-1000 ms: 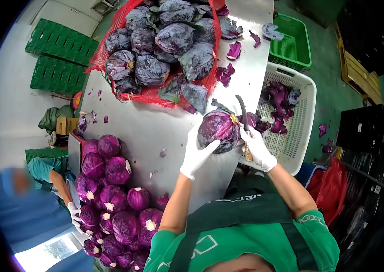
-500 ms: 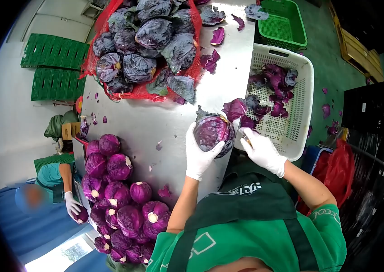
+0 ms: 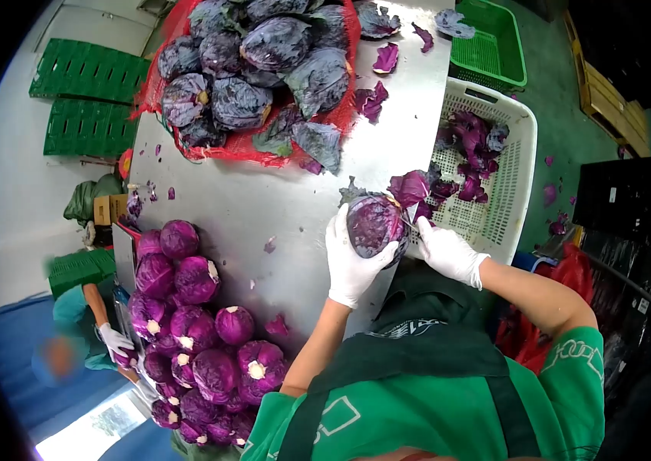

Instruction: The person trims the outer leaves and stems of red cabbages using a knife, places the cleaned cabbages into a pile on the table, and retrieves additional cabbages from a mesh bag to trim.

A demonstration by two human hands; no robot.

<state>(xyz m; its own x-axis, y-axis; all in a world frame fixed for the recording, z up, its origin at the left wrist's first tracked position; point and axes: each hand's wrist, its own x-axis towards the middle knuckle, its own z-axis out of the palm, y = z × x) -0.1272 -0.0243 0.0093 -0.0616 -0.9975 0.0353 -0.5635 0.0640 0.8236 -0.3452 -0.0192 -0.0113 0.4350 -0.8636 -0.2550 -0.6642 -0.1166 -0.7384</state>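
Observation:
My left hand [image 3: 350, 265], in a white glove, is wrapped round the near left side of a red cabbage [image 3: 373, 224] at the table's edge. A loose purple leaf [image 3: 408, 188] touches or lies just beyond the cabbage's far right side. My right hand [image 3: 450, 253], also gloved, is closed on a small knife, whose thin blade [image 3: 410, 222] meets the cabbage's right side. Its handle is mostly hidden in my fingers.
A red net [image 3: 256, 146] of untrimmed cabbages lies on the metal table [image 3: 248, 201]. Trimmed cabbages [image 3: 214, 374] are piled at left, where a co-worker's gloved hand [image 3: 115, 341] touches one. A white crate [image 3: 521, 180] with leaves and a green crate [image 3: 523, 69] stand at right.
The knife in my right hand has come up against the cabbage, from slightly apart. The co-worker's hand has moved in toward the pile. The whole view has shifted slightly.

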